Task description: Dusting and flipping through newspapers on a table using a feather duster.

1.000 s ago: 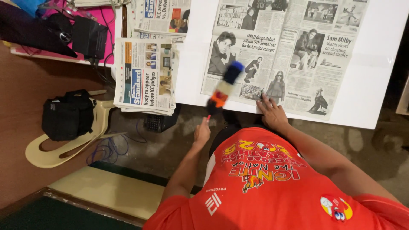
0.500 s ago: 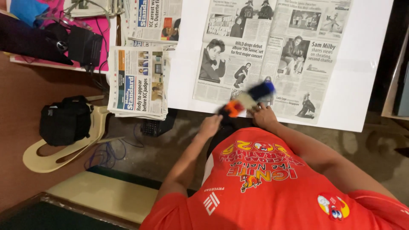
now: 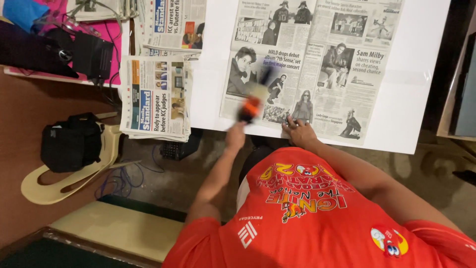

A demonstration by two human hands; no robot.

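We see a motion-blurred tool [image 3: 253, 99] with an orange grip and a dark upper end, gripped in our left hand [image 3: 236, 135] and tilted over the lower left part of the newspaper sheet [image 3: 317, 64]. That sheet lies flat and open; our right hand [image 3: 299, 132] presses its lower edge.

A white table [image 3: 426, 99] stands over a mottled floor [image 3: 168, 183]. At left, a cream plastic chair [image 3: 69, 181] carries a black bag [image 3: 72, 144], with blue cables [image 3: 119, 181] beneath.
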